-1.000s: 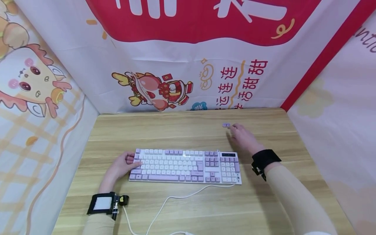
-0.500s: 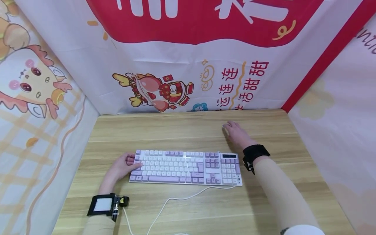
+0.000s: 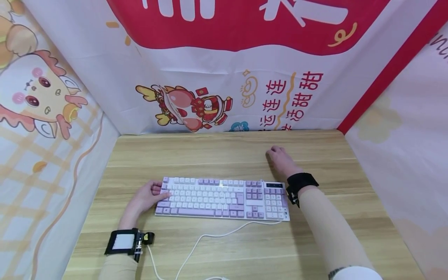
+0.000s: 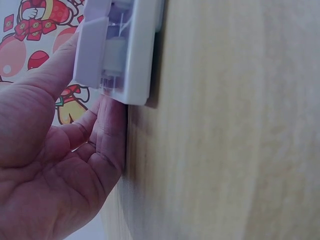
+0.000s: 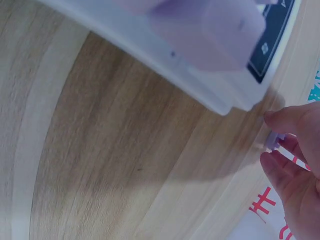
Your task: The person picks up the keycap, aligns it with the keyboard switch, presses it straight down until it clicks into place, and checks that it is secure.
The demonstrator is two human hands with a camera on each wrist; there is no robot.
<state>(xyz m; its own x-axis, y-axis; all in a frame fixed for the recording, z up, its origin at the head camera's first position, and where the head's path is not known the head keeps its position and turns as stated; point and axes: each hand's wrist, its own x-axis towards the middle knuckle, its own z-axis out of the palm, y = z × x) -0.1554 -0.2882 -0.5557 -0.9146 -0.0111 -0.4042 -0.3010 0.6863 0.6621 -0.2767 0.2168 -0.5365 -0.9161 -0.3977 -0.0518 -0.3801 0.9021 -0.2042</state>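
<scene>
A white and lilac keyboard (image 3: 222,197) lies across the wooden table (image 3: 210,155). My left hand (image 3: 159,191) holds its left end, with the thumb on top of the corner keys and the fingers curled along the edge (image 4: 117,50). Behind the keyboard's number pad, my right hand (image 3: 274,151) reaches down to the tabletop. In the right wrist view its thumb and fingertips pinch a small lilac keycap (image 5: 274,141) that rests on the wood. The head view hides the keycap under that hand.
A white cable (image 3: 210,236) runs from the keyboard's front edge toward me. Printed banner walls (image 3: 224,89) enclose the table on the left, back and right. Both wrists wear black straps.
My right hand moved left and forward over the keycap, which lay uncovered a second ago, and its fingers closed on it. The left hand stayed on the keyboard.
</scene>
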